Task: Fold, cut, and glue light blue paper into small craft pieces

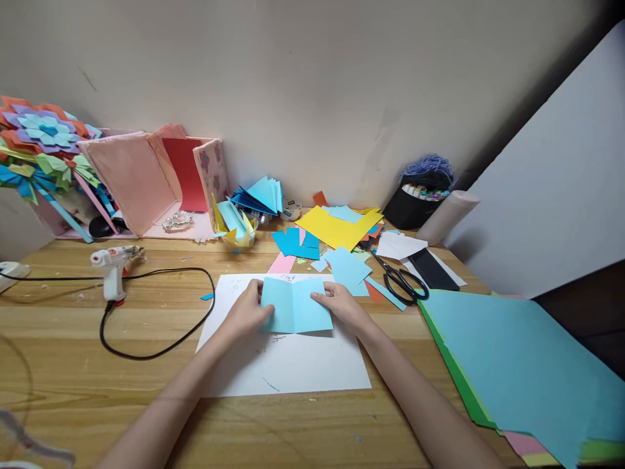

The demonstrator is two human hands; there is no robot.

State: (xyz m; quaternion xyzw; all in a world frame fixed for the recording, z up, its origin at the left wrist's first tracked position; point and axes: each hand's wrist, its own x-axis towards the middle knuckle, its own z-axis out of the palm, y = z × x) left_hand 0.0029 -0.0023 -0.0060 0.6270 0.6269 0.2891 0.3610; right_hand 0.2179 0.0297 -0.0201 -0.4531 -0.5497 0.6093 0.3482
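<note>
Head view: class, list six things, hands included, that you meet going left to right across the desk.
White plastic glue gun → person's left hand → creased light-blue paper sheet → person's right hand → black-handled metal scissors → large stack of coloured paper sheets, light blue on top.

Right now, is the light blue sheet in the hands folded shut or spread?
Spread: both halves of the light blue sheet show, with a crease between.

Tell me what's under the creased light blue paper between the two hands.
Beneath the light blue paper, held by the left hand and right hand, lies a marked white sheet on the wooden table. The part directly behind the paper is hidden.
</note>
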